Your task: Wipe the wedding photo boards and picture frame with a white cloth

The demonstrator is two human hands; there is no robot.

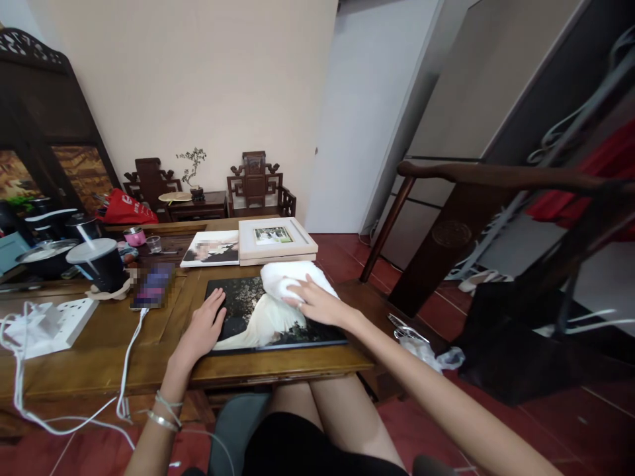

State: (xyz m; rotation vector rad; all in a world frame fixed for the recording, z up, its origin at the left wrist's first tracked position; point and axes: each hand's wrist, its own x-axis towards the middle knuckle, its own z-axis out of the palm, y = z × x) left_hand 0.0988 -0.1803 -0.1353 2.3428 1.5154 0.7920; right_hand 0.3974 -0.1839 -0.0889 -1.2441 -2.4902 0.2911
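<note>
A dark photo panel (238, 297) with a white figure on it lies flat at the near edge of the wooden table (99, 360). My left hand (202, 327) rests flat on the panel's left edge, fingers stretched out. My right hand (317, 303) presses down on a white cloth (285, 274) that lies on the panel's upper right part, fingers laid over it.
Behind the panel lie a framed picture (275, 238) and another photo print (211, 249). A phone (153, 285), a black cup (102, 261), a power strip (59, 320) with white cables and pots stand at the left. A dark wooden chair (476, 218) stands at the right.
</note>
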